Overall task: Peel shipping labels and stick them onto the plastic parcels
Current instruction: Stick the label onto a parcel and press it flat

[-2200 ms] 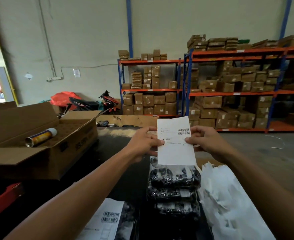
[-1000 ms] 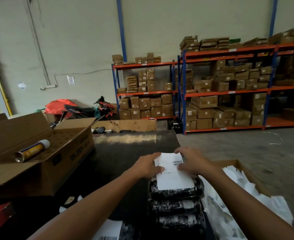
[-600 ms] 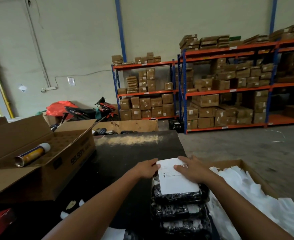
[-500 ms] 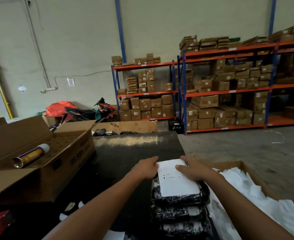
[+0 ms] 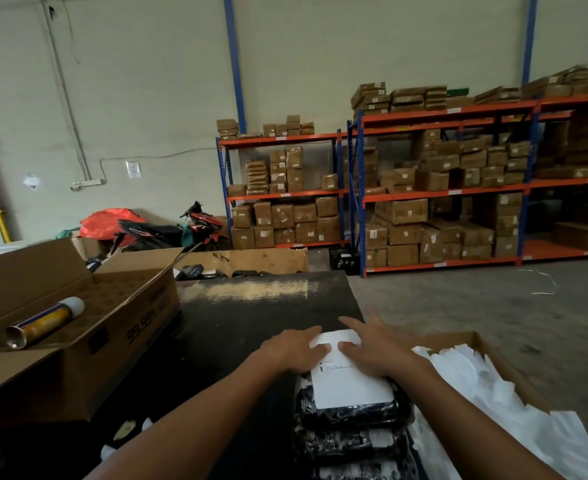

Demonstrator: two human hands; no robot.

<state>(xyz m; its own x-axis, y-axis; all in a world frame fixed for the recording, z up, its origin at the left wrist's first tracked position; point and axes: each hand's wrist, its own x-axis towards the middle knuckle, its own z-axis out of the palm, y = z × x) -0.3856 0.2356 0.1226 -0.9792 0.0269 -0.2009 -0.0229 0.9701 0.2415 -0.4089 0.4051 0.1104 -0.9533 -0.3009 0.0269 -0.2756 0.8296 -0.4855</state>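
Both hands — left hand, right hand — press flat, fingers straight, on the label atop the top parcel; parcels below look unlabelled.

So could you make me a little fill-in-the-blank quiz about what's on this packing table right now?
1. Both hands, left hand and right hand, press flat on a white ____.
2. The shipping label lies on the top parcel of a stack wrapped in ____ plastic.
3. The spray can lies on its side in an open ____ box.
4. The box at the right holds ____ paper scraps.

Missing words: shipping label; black; cardboard; white
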